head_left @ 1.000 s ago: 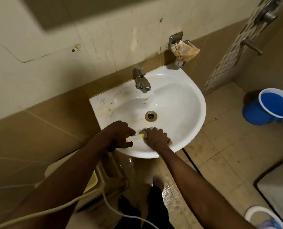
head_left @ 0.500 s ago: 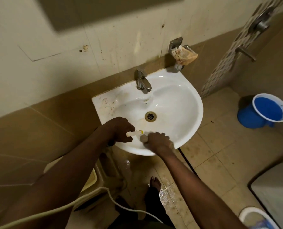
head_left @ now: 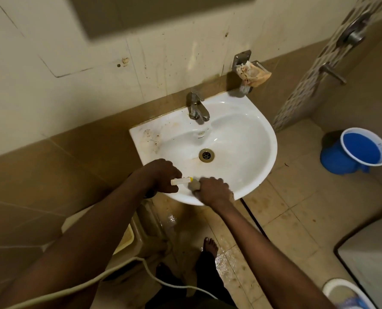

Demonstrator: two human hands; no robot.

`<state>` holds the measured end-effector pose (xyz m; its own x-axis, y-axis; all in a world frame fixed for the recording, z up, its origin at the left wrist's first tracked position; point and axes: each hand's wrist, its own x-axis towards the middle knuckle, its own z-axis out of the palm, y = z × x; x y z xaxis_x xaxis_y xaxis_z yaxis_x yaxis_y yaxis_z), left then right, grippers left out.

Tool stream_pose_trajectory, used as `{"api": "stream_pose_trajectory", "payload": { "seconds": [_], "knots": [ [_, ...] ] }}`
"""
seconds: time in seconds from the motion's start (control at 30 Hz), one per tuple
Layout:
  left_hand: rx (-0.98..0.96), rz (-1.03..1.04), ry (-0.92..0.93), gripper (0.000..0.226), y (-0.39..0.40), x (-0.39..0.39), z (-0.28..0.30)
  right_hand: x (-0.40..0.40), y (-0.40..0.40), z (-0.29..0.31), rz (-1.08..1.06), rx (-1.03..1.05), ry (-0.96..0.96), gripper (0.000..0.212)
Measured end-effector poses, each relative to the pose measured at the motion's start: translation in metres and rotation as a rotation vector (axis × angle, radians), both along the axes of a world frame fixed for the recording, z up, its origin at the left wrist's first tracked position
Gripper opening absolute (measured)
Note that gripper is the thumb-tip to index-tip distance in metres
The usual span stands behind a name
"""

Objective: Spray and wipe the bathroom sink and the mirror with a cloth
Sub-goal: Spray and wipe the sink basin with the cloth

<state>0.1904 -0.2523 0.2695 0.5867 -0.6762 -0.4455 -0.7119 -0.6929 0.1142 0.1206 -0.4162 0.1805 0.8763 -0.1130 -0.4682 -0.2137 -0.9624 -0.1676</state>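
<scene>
In the head view, the right hand (head_left: 214, 190) bunches a greyish cloth (head_left: 194, 186) on the sink (head_left: 252, 139) rim at 6 o'clock. The left hand (head_left: 163, 176), curled round a pale spray nozzle (head_left: 182, 180), sits just at the cloth's 9 o'clock, nozzle axis running 9-to-3 toward it. Unwiped basin and brown stains by the tap (head_left: 196, 108) lie toward 12, nearer the left hand. The cloth looks damp and crumpled.

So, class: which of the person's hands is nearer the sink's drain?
Roughly equal, the left slightly nearer. The left hand is below-left of the drain, gripping a spray nozzle; the right hand lies directly below it, holding a cloth.
</scene>
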Motion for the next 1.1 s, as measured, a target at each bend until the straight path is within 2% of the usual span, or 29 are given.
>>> {"api": "stream_pose_trajectory", "payload": {
  "seconds": [0.07,0.23,0.43,0.57,0.63,0.73,0.8,0.87,0.93,1.0,1.1],
  "knots": [
    [-0.002,0.005,0.01,0.039,-0.001,-0.001,-0.001,0.003,-0.008,0.001,-0.003,0.061,0.014,0.039],
    [-0.077,-0.01,-0.029,0.039,-0.004,0.002,0.001,0.009,-0.03,-0.005,-0.017,-0.018,0.051,0.04],
    [-0.048,-0.006,-0.017,0.039,-0.002,0.004,-0.002,0.009,-0.058,0.0,0.147,0.202,0.116,0.028],
    [-0.009,-0.012,0.004,0.039,0.004,-0.002,-0.002,0.013,-0.068,-0.007,0.078,-0.075,0.075,0.037],
    [0.001,0.005,0.018,0.037,0.01,-0.003,-0.002,0.016,-0.047,-0.014,0.007,-0.096,0.053,0.038],
    [0.04,0.014,0.044,0.032,0.018,0.001,-0.004,0.023,-0.011,-0.022,0.042,0.081,0.009,0.036],
    [0.073,0.003,0.066,0.031,0.022,0.003,-0.007,0.024,-0.008,-0.017,0.084,0.367,0.081,0.039],
    [0.101,-0.029,0.063,0.028,0.025,0.006,-0.011,0.02,-0.031,-0.007,0.073,0.607,0.177,0.051],
    [0.134,-0.056,0.058,0.027,0.028,0.009,-0.012,0.013,-0.061,0.0,0.125,0.641,0.197,0.054],
    [0.131,-0.057,0.045,0.025,0.032,0.012,-0.013,0.004,-0.084,0.001,0.222,0.629,0.162,0.04],
    [0.112,-0.011,0.035,0.015,0.039,0.015,-0.012,0.0,-0.084,-0.003,0.308,0.628,0.061,0.033]
  ]
}}
